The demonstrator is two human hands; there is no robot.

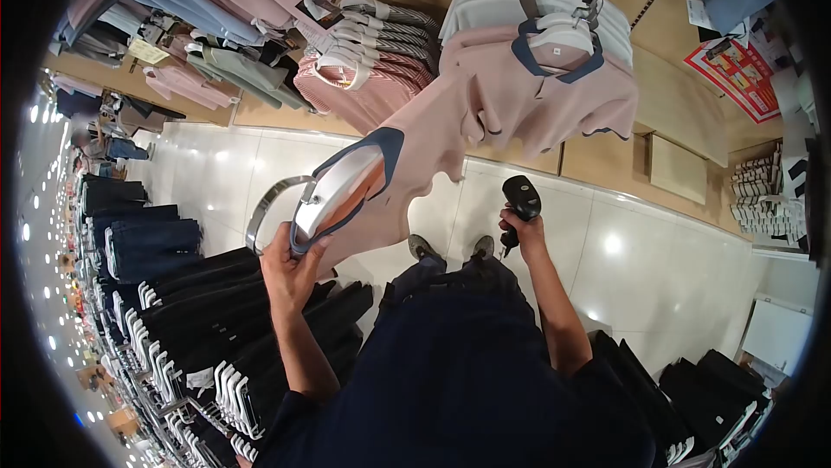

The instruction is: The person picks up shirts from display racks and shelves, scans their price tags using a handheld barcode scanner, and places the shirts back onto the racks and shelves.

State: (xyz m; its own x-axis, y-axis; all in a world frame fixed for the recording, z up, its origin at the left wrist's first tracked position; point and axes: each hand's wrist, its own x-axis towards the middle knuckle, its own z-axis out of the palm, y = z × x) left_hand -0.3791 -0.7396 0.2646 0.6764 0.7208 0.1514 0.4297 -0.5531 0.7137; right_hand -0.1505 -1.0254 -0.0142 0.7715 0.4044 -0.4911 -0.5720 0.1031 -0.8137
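Note:
My left hand (293, 267) is closed around the collar end of a pink shirt (394, 213) with a blue collar. A white hanger (329, 195) sits inside that collar, and its broad shiny metal hook (270, 200) sticks out to the left. In my right hand (525, 232) is a black handheld barcode scanner (521, 197), gripped by its handle, head up. Beyond it, a similar pink shirt (511, 91) with a blue collar hangs at the front of a row; the two shirts overlap in view, so where one ends is hard to make out.
White shirts (485, 5) and red-striped shirts (368, 87) hang along the wall. Racks of dark trousers (234, 312) stand close on my left, with more dark garments (710, 390) at lower right. A red sign (736, 74) is at upper right. Tiled floor (597, 251) lies between.

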